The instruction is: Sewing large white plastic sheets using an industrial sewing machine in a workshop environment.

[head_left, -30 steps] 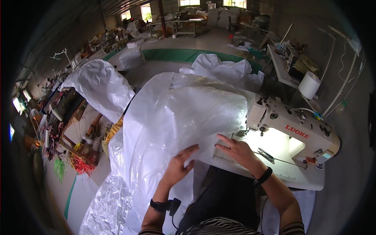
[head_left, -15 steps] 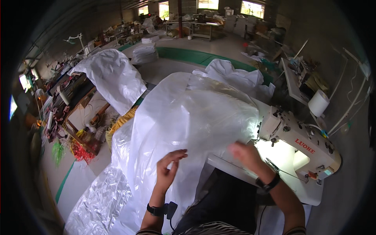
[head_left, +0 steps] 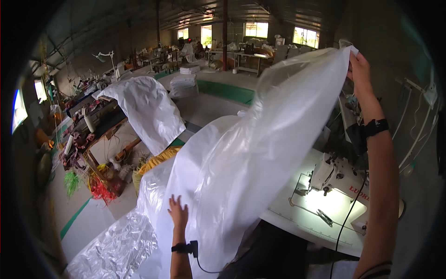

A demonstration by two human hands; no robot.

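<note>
My right hand [head_left: 360, 72] is raised at the upper right, pinching a corner of a large white plastic sheet [head_left: 274, 139]. From there the sheet slopes down to the left across the work surface and my lap, in part see-through. My left hand [head_left: 178, 213] rests low at the sheet's left side, fingers spread and gripping nothing; I cannot tell whether it touches the sheet. To the right stands a white sewing machine [head_left: 341, 179], its lamp lighting the white table [head_left: 297, 223]. A pair of small thread snips [head_left: 324, 217] lies on that table.
Crinkled shiny film [head_left: 116, 246] spreads at the lower left. Another white sheet [head_left: 144, 109] drapes over a bench at the left, near red plastic strands [head_left: 101, 189] and a yellow sack [head_left: 160, 160]. Farther back are a stack of folded white sheets [head_left: 184, 86] and a red-brown post [head_left: 225, 37].
My right hand has risen from beside the sewing machine to the upper right, lifting the sheet's corner and uncovering more table. My left hand has moved slightly left and down, fingers now spread.
</note>
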